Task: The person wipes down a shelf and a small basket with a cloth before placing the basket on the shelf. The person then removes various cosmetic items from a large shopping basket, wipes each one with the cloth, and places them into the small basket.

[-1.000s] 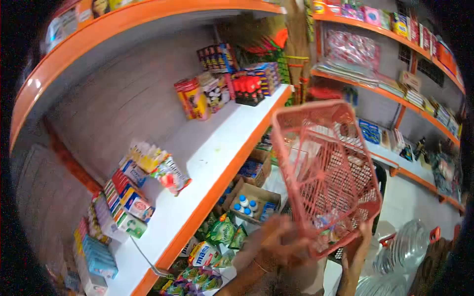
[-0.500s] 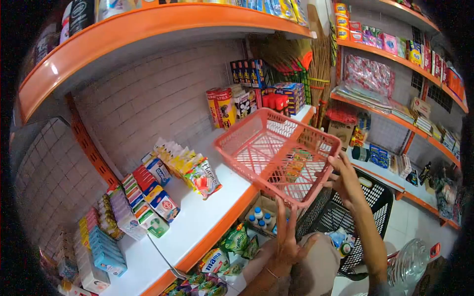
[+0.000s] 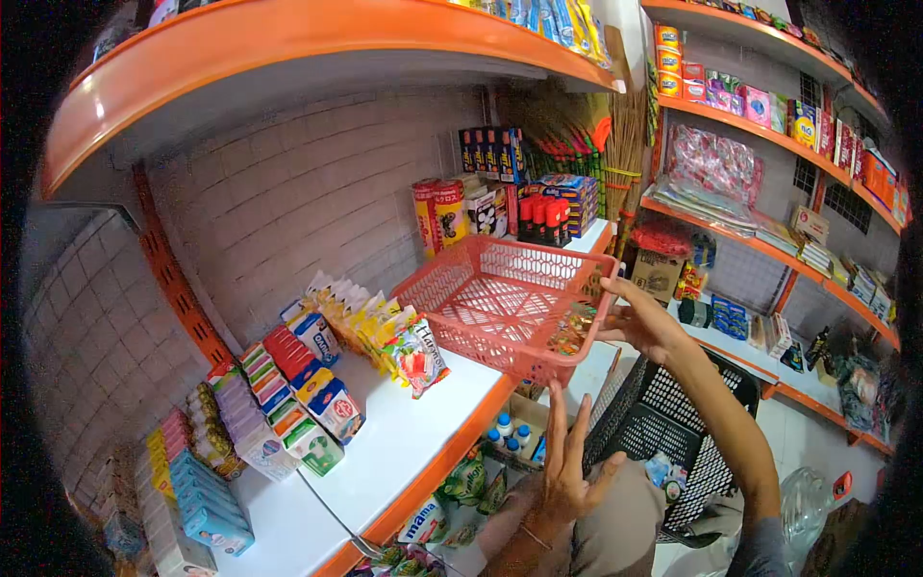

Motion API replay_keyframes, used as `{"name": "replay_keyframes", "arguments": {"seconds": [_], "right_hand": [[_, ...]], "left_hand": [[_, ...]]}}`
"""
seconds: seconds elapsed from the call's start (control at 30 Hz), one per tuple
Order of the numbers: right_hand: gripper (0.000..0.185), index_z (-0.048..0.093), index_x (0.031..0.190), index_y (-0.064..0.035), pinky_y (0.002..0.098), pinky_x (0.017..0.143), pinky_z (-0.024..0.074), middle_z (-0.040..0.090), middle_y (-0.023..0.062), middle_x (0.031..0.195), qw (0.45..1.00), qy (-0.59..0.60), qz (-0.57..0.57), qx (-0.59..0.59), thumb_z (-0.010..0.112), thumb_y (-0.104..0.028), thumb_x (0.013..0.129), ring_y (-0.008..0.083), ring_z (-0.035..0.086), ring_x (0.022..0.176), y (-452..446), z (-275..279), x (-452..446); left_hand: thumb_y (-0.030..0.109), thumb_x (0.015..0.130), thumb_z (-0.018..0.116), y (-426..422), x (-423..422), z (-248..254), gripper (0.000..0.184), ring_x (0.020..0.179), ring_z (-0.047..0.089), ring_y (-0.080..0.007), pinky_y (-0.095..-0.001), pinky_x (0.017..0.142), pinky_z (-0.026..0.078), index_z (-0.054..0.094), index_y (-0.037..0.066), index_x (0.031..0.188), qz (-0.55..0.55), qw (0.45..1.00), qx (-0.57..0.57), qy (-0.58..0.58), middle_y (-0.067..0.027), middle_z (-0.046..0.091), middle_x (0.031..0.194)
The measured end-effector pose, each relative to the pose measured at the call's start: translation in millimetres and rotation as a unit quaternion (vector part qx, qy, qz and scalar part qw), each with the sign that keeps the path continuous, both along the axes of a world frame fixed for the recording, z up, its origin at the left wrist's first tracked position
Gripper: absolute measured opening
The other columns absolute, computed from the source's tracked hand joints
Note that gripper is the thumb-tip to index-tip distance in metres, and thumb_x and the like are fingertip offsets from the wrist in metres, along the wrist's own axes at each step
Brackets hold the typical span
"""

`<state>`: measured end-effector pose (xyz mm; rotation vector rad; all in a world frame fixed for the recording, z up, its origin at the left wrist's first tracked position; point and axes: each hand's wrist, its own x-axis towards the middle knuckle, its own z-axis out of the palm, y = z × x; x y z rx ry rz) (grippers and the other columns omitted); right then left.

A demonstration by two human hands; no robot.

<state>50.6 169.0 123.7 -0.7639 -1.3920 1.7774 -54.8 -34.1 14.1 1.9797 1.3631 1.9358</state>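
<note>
A pink plastic basket (image 3: 481, 348) rests at least partly on the white shelf, its right end jutting past the orange edge. My right hand (image 3: 646, 325) grips the basket's right rim. Just below the front corner, my left hand (image 3: 569, 466) has its fingers spread, the fingertips close to the basket; I cannot tell if they touch. Small colourful packets (image 3: 574, 327) show at the basket's right end; whether they lie inside or are seen through the mesh is unclear. Left of the basket stands a row of soap packs (image 3: 418, 351), the front one reading Harmony.
Boxed soaps (image 3: 332, 404) line the shelf at left. Red-capped bottles (image 3: 545, 219) and yellow-red cans (image 3: 439, 216) stand behind the basket. Below sit a black crate (image 3: 663, 423) and a carton of blue-capped bottles (image 3: 510, 433). An orange-edged shelf (image 3: 317, 48) overhangs.
The pink basket has moved left and down onto the shelf and lies flatter. My right hand moved with it; my left hand's fingers have come away from its front corner.
</note>
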Motion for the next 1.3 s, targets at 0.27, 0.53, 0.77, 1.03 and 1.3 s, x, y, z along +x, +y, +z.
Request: {"name": "replay_keyframes", "arguments": {"seconds": [0.27,0.53,0.77,1.03,1.3], "right_hand": [[0.059,0.047,0.139,-0.0034,0.0396,0.09,0.0617,0.06,0.0154,0.127,0.999,0.002,0.048,0.006,0.067,-0.039,0.096,0.0272,0.065,0.109,14.6,-3.4,-33.2],[0.058,0.047,0.14,-0.0016,0.037,0.095,0.0585,0.06,0.0145,0.131,0.998,0.012,0.059,0.017,0.059,-0.042,0.1,0.0242,0.064,0.112,2.2,-5.7,-56.8],[0.063,0.038,0.146,0.0003,0.0376,0.092,0.0593,0.061,0.014,0.13,0.997,-0.003,0.079,-0.007,0.06,-0.038,0.101,0.0231,0.066,0.11,14.4,-5.8,-61.8],[0.1,0.014,0.16,-0.0074,0.0413,0.101,0.0489,0.033,0.0214,0.156,0.945,-0.116,0.001,0.306,0.077,-0.038,0.089,0.0288,0.044,0.136,-30.5,1.7,-62.8],[0.063,0.054,0.13,-0.0062,0.0421,0.105,0.043,0.052,0.0161,0.131,0.844,-0.116,-0.038,0.522,0.084,-0.029,0.079,0.0323,0.052,0.126,-42.5,-19.1,-78.2]], "left_hand": [[0.036,0.096,0.066,-1.4,-3.7,2.9,0.078,0.149,0.016,-0.0503,-0.0549,0.119,0.02,0.031,-0.004,0.153,-0.006,1.0,0.004,-0.017,-0.0371,0.009,0.16],[0.029,0.093,0.069,-0.9,-8.3,1.6,0.079,0.148,0.016,-0.0527,-0.0557,0.118,0.023,0.029,-0.002,0.154,-0.009,1.0,0.01,-0.021,-0.0389,0.008,0.159],[0.028,0.093,0.069,-0.5,-9.1,2.0,0.078,0.148,0.016,-0.053,-0.0562,0.118,0.022,0.029,0.0,0.155,-0.016,1.0,0.004,-0.025,-0.0378,0.007,0.16],[0.029,0.094,0.068,-0.7,-8.8,0.9,0.077,0.148,0.015,-0.0529,-0.0573,0.118,0.022,0.03,0.001,0.155,-0.009,1.0,0.003,-0.021,-0.0372,0.009,0.16],[0.028,0.094,0.068,-0.1,-6.6,0.2,0.076,0.147,0.018,-0.0533,-0.0578,0.117,0.023,0.032,0.002,0.155,-0.015,0.999,0.0,-0.033,-0.0371,0.009,0.16]]}}
